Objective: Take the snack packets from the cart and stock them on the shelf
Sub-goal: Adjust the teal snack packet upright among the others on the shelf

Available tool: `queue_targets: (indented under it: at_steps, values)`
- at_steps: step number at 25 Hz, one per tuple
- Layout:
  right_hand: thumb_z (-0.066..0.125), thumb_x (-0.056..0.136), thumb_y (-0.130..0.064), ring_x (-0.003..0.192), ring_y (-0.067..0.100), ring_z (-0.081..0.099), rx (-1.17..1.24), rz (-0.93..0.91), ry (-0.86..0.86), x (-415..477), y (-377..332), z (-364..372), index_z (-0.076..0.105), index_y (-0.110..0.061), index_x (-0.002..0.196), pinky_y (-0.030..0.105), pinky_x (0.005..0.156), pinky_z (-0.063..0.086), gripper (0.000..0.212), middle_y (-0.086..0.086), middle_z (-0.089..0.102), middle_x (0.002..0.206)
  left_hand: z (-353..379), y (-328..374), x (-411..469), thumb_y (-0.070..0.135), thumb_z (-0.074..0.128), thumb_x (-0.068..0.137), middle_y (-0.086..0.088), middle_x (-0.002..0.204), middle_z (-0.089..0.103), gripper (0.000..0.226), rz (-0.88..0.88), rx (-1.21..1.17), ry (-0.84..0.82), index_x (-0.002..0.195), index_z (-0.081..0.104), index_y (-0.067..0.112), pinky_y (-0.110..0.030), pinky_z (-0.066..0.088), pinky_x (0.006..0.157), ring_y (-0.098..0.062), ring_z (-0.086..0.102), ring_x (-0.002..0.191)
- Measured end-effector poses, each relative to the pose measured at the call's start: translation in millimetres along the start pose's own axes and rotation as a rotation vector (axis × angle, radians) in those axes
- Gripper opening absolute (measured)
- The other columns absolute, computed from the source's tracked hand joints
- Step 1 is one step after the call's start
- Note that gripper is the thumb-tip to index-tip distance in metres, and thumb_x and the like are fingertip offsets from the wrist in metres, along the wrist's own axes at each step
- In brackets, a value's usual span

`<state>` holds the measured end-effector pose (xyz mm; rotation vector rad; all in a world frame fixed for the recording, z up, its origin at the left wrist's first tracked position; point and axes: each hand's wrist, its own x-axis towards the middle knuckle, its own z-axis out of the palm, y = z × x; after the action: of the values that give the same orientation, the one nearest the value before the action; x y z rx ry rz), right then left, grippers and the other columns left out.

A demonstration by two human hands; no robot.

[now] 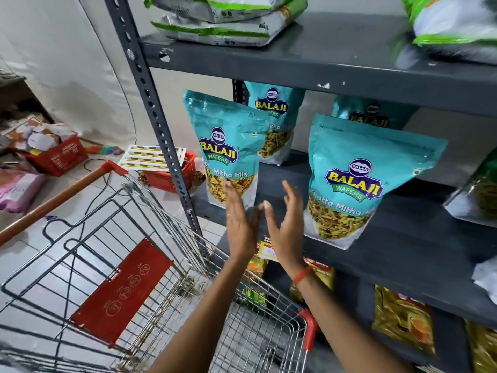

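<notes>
Nearest the camera stands a wire shopping cart [150, 265] with a red fold-down child-seat flap [121, 294] and a brown handle bar [53, 200]; no packets can be made out in the part of its basket that shows. Above the cart's far corner both hands are raised, palms facing each other, fingers spread and holding nothing. The left hand [240, 224] has its fingertips touching the lower edge of a teal Balaji Khatta Mitha Mix packet [228, 149], which stands tilted at the left end of the grey metal shelf [403, 238]. The right hand [286, 224], a red thread at its wrist, is just beside a second upright packet [357, 179] of the same kind. Two more teal packets [274, 119] stand behind these. Yellow snack packets [403, 319] fill the shelf below; green-and-white bags [220, 22] lie on the one above. On the floor beyond, two red baskets [61, 154] hold papers and sticker sheets.
</notes>
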<state>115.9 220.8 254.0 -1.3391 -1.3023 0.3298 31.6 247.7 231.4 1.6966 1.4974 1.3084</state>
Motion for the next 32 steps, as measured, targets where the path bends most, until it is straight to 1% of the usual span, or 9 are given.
queue_targets:
  at_steps: [3,5,7,9,11,15,22,28,32]
  values:
    - [0.067,0.082,-0.022,0.123,0.026,0.043,-0.119,-0.115,0.259,-29.1,14.6,-60.9,0.043,-0.005,0.127,0.026,0.107,0.036,0.054,0.022,0.049,0.127,43.6,18.4,-12.0,0.012,0.062,0.085,-0.006,0.159,0.005,0.084,-0.021,-0.203,-0.348,0.147,0.005,0.014,-0.038,0.020,0.120,-0.018,0.009,0.147]
    - [0.076,0.071,-0.037,0.125,0.032,0.039,-0.225,0.048,0.330,-30.3,48.4,-95.0,0.037,-0.005,0.132,0.036,0.105,0.037,0.079,0.023,0.045,0.130,62.1,15.4,-6.5,0.009,0.070,0.078,-0.009,0.158,0.014,0.091,-0.072,-0.173,-0.571,0.146,0.010,0.009,-0.028,0.021,0.117,-0.017,0.016,0.144]
    - [0.084,0.059,-0.041,0.134,0.032,0.032,-0.259,0.274,0.249,-20.1,81.0,-122.1,0.026,-0.009,0.141,0.044,0.109,0.035,0.106,0.020,0.036,0.143,72.8,18.3,-3.2,0.012,0.076,0.074,-0.005,0.153,0.028,0.093,-0.080,-0.159,-0.666,0.146,0.016,0.009,-0.017,0.026,0.108,-0.015,0.028,0.139]
    - [0.086,0.058,-0.036,0.138,0.025,0.033,-0.161,0.444,0.026,-10.0,101.2,-137.5,0.021,-0.013,0.144,0.034,0.108,0.036,0.110,0.012,0.034,0.148,78.6,22.3,-0.6,0.010,0.076,0.072,0.003,0.139,0.042,0.084,-0.086,-0.199,-0.665,0.141,0.027,0.012,-0.015,0.034,0.098,-0.014,0.040,0.130]
    - [0.084,0.063,-0.032,0.130,0.021,0.044,-0.068,0.463,-0.113,-5.6,113.7,-141.9,0.030,-0.019,0.139,0.025,0.095,0.041,0.094,0.005,0.046,0.139,81.6,23.1,2.3,0.009,0.076,0.073,0.006,0.129,0.047,0.077,-0.104,-0.203,-0.651,0.138,0.034,0.012,-0.014,0.037,0.092,-0.012,0.045,0.121]
    - [0.082,0.066,-0.031,0.123,0.020,0.049,-0.061,0.430,-0.117,-2.9,119.2,-138.2,0.038,-0.017,0.131,0.036,0.099,0.047,0.079,0.007,0.051,0.130,82.3,15.4,6.6,0.018,0.080,0.069,-0.001,0.130,0.055,0.075,-0.175,-0.191,-0.650,0.132,0.041,0.014,-0.033,0.040,0.105,-0.019,0.049,0.125]
    - [0.082,0.066,-0.029,0.123,0.020,0.050,-0.093,0.427,-0.114,0.3,118.3,-139.8,0.039,-0.016,0.131,0.025,0.091,0.044,0.079,0.008,0.052,0.132,85.3,13.9,6.6,0.025,0.080,0.069,-0.005,0.136,0.053,0.073,-0.199,-0.147,-0.652,0.131,0.041,0.017,-0.043,0.040,0.108,-0.022,0.049,0.126]
    - [0.082,0.067,-0.025,0.120,0.017,0.049,-0.067,0.447,-0.095,-1.6,116.5,-150.4,0.039,-0.016,0.128,0.024,0.088,0.043,0.075,0.008,0.051,0.129,92.3,27.2,-1.8,0.023,0.076,0.073,-0.004,0.134,0.052,0.069,-0.206,-0.135,-0.671,0.131,0.039,0.016,-0.032,0.040,0.099,-0.015,0.048,0.116]
    - [0.081,0.068,-0.026,0.122,0.020,0.049,-0.074,0.460,-0.092,-2.3,113.6,-150.6,0.039,-0.015,0.128,0.025,0.087,0.043,0.074,0.008,0.050,0.130,93.2,28.2,-1.4,0.024,0.076,0.073,-0.003,0.135,0.050,0.072,-0.241,-0.135,-0.685,0.133,0.037,0.017,-0.036,0.041,0.102,-0.018,0.047,0.119]
